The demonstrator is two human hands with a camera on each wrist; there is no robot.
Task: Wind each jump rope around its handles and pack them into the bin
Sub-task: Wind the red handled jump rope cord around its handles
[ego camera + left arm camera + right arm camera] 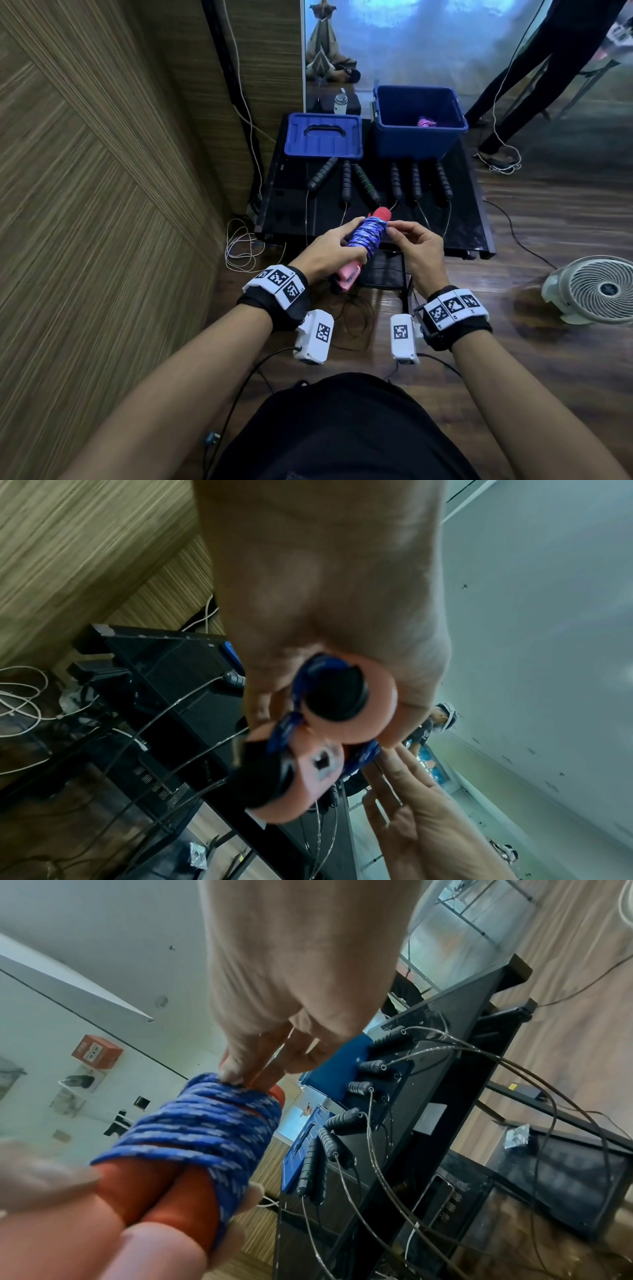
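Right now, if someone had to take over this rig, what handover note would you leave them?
Left hand: grips the pink handles with the blue rope wound around them.
Right hand: fingers pinch the rope's end at the top of the winding.
Blue bin: open on the black table, one wound bundle inside; lid beside it.
Done: one rope packed, this one nearly wound.
Left: secure the end, bin it, then wind the black-handled ropes lying on the table.

Red wall box (97, 1051): you can read "FIRE" on its white front panel.
Wrist bands (454, 304): you see only black-and-white coded squares, no readable words.
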